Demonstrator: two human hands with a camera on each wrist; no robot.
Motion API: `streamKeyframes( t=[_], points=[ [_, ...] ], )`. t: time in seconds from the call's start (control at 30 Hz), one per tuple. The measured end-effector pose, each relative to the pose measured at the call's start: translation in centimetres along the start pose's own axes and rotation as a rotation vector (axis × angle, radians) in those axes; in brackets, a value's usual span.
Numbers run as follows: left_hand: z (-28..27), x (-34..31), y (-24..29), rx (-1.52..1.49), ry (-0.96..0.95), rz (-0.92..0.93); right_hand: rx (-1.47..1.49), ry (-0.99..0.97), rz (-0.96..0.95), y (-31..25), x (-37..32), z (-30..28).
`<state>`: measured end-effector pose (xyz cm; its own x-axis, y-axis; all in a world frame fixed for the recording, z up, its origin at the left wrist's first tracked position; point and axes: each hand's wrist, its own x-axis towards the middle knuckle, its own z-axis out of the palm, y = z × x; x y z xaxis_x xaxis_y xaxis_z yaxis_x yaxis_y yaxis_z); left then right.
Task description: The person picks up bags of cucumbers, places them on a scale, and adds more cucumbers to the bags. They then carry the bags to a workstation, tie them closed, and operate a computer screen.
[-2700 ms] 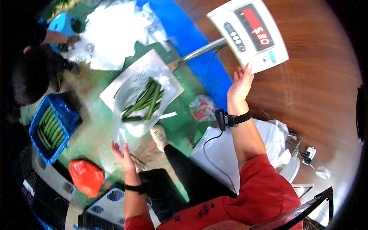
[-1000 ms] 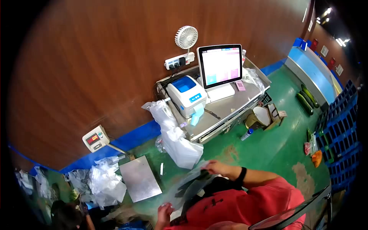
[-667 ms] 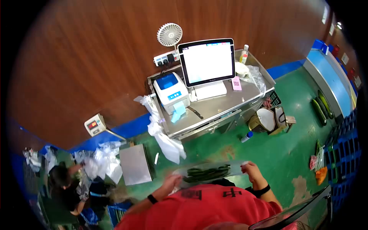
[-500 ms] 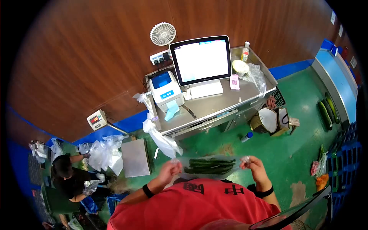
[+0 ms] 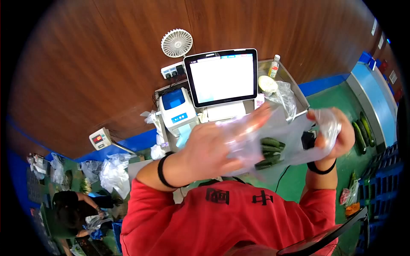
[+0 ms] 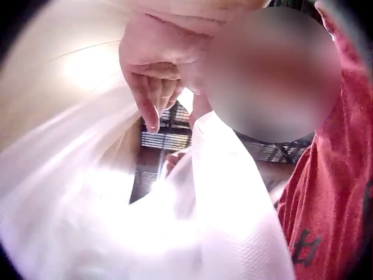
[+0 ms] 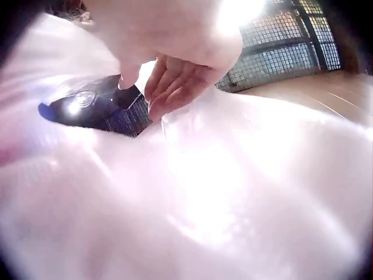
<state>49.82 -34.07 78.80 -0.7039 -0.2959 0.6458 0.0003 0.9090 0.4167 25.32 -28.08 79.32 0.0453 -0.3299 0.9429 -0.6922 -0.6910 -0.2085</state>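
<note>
A translucent plastic bag [image 5: 294, 138] with several dark green cucumbers [image 5: 270, 153] in it is stretched between both hands, in front of the red shirt [image 5: 239, 200]. The left hand [image 5: 207, 147] is blurred, its thumb and fingers spread apart with a bag handle looped over them. In the left wrist view, its fingers [image 6: 151, 102] point down beside the white film. On the other side, the right hand [image 5: 339, 134] carries the other handle. Its thumb and fingers stand apart in the right wrist view, and the fingertips [image 7: 156, 111] touch the film.
Ahead, a steel counter [image 5: 292, 77] bears a touchscreen [image 5: 224, 79], a label printer [image 5: 174, 112] and a bottle [image 5: 274, 66]. A scale display [image 5: 100, 139] stands left. Another person [image 5: 70, 209] works at lower left. Large green gourds [image 5: 362, 133] lie on the floor at right.
The person has turned from the scale to the counter with the bag of cucumbers. In the last half second both hands rose, and the pinched bag ends became loops spread over the hands.
</note>
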Motion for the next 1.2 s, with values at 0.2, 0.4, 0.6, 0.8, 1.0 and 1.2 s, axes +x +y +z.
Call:
streamKeyframes(
  t=[0.2, 0.4, 0.6, 0.8, 1.0, 1.2],
  points=[
    [1.2, 5.0, -1.8, 0.018, 0.031, -0.159, 0.315, -0.311, 0.151, 2.3, 4.5, 4.0],
    [5.1, 6.4, -7.0, -0.066, 0.123, -0.344, 0.209, -0.586, 0.281, 6.3, 5.0, 6.7],
    [9.3, -0.4, -14.4, -0.362, 0.062, -0.686, -0.251, -0.255, 0.168, 21.2, -3.9, 13.5],
    [10.5, -13.2, -15.8, -0.698, -0.168, -1.044, -0.559, -0.820, 0.871, 33.5, -25.0, 19.0],
    [8.9, -14.7, -19.9, -0.541, 0.303, -0.842, -0.234, -0.955, 1.050, 34.5, -21.4, 16.6],
    [8.4, -3.2, -21.7, -0.720, 0.341, -0.796, 1.175, -0.888, 1.178, 25.5, -7.5, 13.8]
  ],
)
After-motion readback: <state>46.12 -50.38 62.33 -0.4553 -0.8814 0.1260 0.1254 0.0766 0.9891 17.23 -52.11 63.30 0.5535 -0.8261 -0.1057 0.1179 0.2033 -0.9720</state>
